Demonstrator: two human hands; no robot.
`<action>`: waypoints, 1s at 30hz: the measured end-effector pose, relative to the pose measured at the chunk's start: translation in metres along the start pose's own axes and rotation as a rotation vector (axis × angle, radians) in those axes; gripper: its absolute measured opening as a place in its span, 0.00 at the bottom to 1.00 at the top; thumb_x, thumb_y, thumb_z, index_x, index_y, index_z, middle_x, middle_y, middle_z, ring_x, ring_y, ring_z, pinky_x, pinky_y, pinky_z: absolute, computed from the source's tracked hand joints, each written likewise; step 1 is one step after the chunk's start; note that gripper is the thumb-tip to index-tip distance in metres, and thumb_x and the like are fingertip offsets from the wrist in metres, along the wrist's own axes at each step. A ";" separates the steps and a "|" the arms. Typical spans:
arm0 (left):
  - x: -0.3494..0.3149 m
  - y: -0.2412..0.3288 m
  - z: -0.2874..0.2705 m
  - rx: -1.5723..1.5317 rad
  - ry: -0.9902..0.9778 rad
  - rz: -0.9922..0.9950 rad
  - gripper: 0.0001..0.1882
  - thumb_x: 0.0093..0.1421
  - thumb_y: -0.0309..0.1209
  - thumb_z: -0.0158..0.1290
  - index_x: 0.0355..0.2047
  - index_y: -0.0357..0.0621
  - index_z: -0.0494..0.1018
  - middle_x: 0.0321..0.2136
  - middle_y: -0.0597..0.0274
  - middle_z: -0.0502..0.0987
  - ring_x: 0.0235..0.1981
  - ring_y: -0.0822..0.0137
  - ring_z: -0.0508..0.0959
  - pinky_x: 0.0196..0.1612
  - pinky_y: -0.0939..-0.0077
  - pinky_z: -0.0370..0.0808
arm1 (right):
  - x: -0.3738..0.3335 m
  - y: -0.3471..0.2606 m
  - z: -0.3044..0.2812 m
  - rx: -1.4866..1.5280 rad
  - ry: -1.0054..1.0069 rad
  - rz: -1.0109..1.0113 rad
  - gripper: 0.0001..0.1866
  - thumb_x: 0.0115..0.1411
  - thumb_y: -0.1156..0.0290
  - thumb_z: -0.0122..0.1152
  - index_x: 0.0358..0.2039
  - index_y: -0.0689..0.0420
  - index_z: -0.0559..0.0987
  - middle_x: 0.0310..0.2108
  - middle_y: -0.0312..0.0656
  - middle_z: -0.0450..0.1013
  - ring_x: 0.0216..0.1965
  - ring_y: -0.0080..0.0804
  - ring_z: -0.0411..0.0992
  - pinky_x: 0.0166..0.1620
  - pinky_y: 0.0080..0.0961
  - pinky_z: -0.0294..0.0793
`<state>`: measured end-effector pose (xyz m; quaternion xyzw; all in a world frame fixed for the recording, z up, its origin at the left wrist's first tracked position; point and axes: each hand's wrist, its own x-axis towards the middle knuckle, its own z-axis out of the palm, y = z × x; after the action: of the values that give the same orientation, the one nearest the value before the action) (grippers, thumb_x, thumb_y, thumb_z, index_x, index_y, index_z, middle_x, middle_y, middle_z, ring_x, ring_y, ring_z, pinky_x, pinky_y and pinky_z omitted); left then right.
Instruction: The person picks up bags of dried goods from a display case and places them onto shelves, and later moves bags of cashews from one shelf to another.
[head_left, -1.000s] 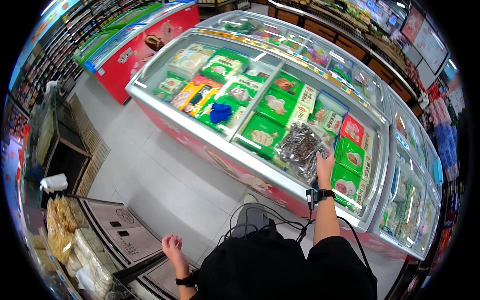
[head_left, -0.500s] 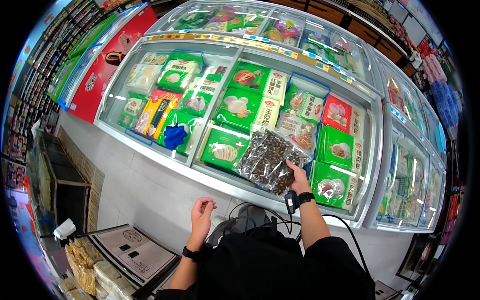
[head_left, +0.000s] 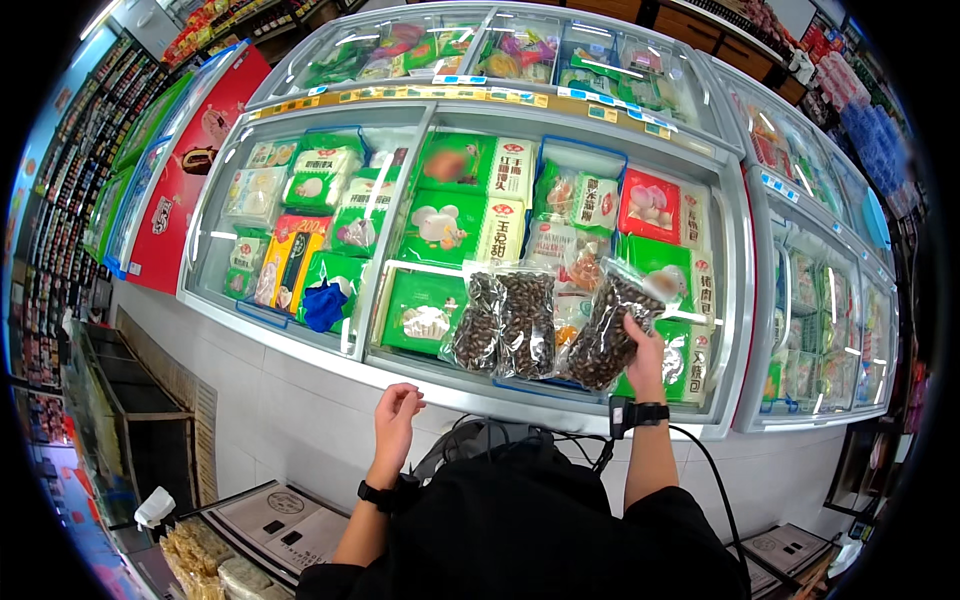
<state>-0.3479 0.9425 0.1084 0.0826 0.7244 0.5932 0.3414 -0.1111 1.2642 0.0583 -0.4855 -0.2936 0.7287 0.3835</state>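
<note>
R hand (head_left: 645, 357): thumb on face, pinching R edge of clear bag w/ dk-brown seeds/nuts (head_left: 604, 330).
Held bag: above chest freezer (head_left: 460, 390), L + fwd of grip; long axis slanted, far end R.
2 similar bags (head_left: 527, 322): just L, side by side.
L hand (head_left: 396, 420): farther off, half-curled, looks empty; can't tell if fingertips meet.

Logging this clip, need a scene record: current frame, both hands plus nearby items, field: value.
right hand: right hand grips clear bag of dark pieces
left hand: left hand holds nothing visible, fingers bent
beside held bag: two similar bags, side by side
container: chest freezer
freezer contents: green packages, red package
other: bunched blue item, left of the bags
</note>
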 end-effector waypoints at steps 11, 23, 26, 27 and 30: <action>-0.007 -0.011 -0.020 -0.118 0.142 0.051 0.07 0.62 0.28 0.48 0.38 0.38 0.71 0.32 0.61 0.76 0.33 0.70 0.76 0.38 0.79 0.71 | 0.034 0.074 0.092 -0.200 -0.295 0.162 0.16 0.55 0.71 0.65 0.43 0.62 0.76 0.37 0.37 0.76 0.34 0.26 0.74 0.39 0.24 0.72; -0.059 -0.052 -0.052 -0.344 0.420 0.089 0.07 0.62 0.29 0.49 0.38 0.40 0.71 0.32 0.62 0.76 0.32 0.71 0.75 0.38 0.77 0.72 | 0.039 0.076 0.107 -0.164 -0.394 0.413 0.11 0.57 0.68 0.63 0.37 0.63 0.77 0.34 0.42 0.77 0.34 0.34 0.76 0.39 0.31 0.75; -0.075 -0.078 -0.061 -0.404 0.500 0.094 0.07 0.62 0.29 0.49 0.38 0.39 0.71 0.32 0.62 0.76 0.33 0.72 0.75 0.39 0.76 0.73 | 0.014 0.067 0.119 -0.205 -0.496 0.433 0.15 0.58 0.64 0.61 0.43 0.59 0.76 0.37 0.39 0.77 0.36 0.35 0.76 0.43 0.36 0.75; -0.075 -0.087 -0.061 -0.429 0.524 0.095 0.08 0.62 0.30 0.49 0.38 0.39 0.71 0.31 0.62 0.75 0.34 0.72 0.75 0.39 0.75 0.73 | -0.015 0.061 0.128 -0.174 -0.551 0.298 0.17 0.59 0.63 0.60 0.45 0.59 0.75 0.38 0.38 0.77 0.36 0.36 0.76 0.43 0.37 0.75; -0.092 -0.074 -0.062 -0.290 0.536 0.148 0.08 0.62 0.31 0.49 0.37 0.38 0.71 0.31 0.64 0.75 0.33 0.74 0.74 0.38 0.79 0.72 | 0.008 0.071 0.096 -0.253 -0.732 0.351 0.23 0.62 0.57 0.54 0.51 0.59 0.72 0.49 0.40 0.73 0.48 0.39 0.70 0.52 0.38 0.69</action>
<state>-0.2944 0.8233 0.0808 -0.0736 0.6884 0.7143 0.1024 -0.2216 1.2277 0.0319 -0.2805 -0.4105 0.8655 0.0612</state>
